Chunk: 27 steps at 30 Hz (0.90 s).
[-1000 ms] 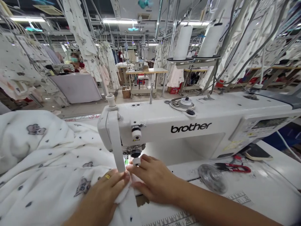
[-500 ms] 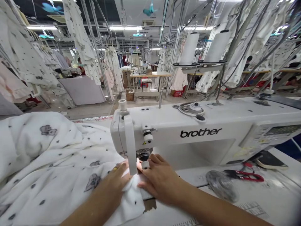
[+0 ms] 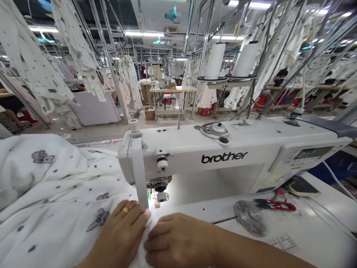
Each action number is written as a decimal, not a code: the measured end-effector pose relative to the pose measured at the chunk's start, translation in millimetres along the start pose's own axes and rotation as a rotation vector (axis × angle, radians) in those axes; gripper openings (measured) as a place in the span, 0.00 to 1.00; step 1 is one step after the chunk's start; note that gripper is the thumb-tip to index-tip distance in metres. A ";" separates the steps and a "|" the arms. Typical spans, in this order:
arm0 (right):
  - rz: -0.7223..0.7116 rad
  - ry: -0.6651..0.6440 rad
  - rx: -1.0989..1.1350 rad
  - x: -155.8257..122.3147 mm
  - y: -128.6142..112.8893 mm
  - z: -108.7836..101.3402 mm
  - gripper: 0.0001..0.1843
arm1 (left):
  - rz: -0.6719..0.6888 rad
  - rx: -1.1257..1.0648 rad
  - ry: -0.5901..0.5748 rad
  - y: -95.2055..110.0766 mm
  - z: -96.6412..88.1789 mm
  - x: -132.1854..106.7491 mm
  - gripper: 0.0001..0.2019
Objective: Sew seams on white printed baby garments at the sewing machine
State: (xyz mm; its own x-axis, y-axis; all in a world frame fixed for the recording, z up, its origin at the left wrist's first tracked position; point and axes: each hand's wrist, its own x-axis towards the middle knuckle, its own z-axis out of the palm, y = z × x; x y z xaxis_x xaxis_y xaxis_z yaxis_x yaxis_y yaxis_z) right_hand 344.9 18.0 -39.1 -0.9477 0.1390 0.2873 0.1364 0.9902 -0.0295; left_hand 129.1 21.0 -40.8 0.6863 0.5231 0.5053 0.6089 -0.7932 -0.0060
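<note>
A white sewing machine [image 3: 223, 156] stands on the table in front of me. White printed fabric [image 3: 55, 201] with small grey animal figures is heaped to its left and runs under the needle area [image 3: 156, 193]. My left hand [image 3: 122, 234], with a gold ring, lies on the fabric just before the needle, fingers pressed down on the cloth. My right hand [image 3: 178, 242] rests beside it, fingers curled onto the fabric's edge. The two hands touch each other.
Red thread snips [image 3: 275, 204] and a round metal disc [image 3: 248, 217] lie on the table to the right. A dark flat object [image 3: 304, 186] sits by the machine base. Two thread cones [image 3: 231, 59] stand behind. Hanging garments and other workstations fill the background.
My right hand has drawn back from under the machine head toward me and curled more. My left hand stays on the fabric. The view has shifted slightly.
</note>
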 end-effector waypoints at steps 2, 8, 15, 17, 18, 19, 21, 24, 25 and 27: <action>-0.007 -0.019 -0.003 1.0 -3.4 1.0 0.11 | 0.030 0.019 -0.008 5.0 2.4 1.6 0.14; 0.051 -0.028 0.018 3.6 -6.9 1.5 0.14 | -0.042 0.037 -0.086 2.8 11.3 -0.2 0.20; 0.031 -0.027 0.004 1.4 -5.8 -1.1 0.17 | -0.144 -0.053 -0.134 -3.1 -3.7 2.9 0.17; 0.025 -0.020 0.011 0.5 -5.5 -1.3 0.17 | -0.146 -0.027 -0.071 -3.6 -6.4 4.0 0.14; 0.022 -0.018 0.012 0.3 -5.3 -0.9 0.17 | -0.138 -0.016 -0.032 -3.5 -7.0 4.5 0.13; 0.017 -0.014 0.013 0.2 -5.1 -0.2 0.17 | -0.134 -0.012 0.007 -3.0 -7.2 5.1 0.12; 0.008 -0.004 0.012 0.5 -5.0 2.1 0.17 | -0.118 -0.029 0.039 -1.1 -6.4 6.4 0.11; 0.013 -0.001 0.014 1.5 -5.1 6.4 0.15 | -0.098 -0.096 -0.090 3.4 -4.1 7.5 0.12; 0.014 -0.005 0.020 1.8 -5.2 7.3 0.14 | -0.097 -0.110 -0.154 4.5 -3.6 7.4 0.13; 0.010 -0.011 0.036 2.2 -5.3 7.5 0.14 | -0.109 -0.118 -0.252 5.2 -3.6 6.5 0.13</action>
State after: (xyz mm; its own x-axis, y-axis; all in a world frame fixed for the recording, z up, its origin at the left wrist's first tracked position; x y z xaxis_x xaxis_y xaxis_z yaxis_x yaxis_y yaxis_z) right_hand 339.9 13.2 -45.5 -0.9494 0.1492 0.2763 0.1359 0.9885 -0.0666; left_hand 135.3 19.1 -34.5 0.7053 0.6565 0.2675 0.6443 -0.7510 0.1443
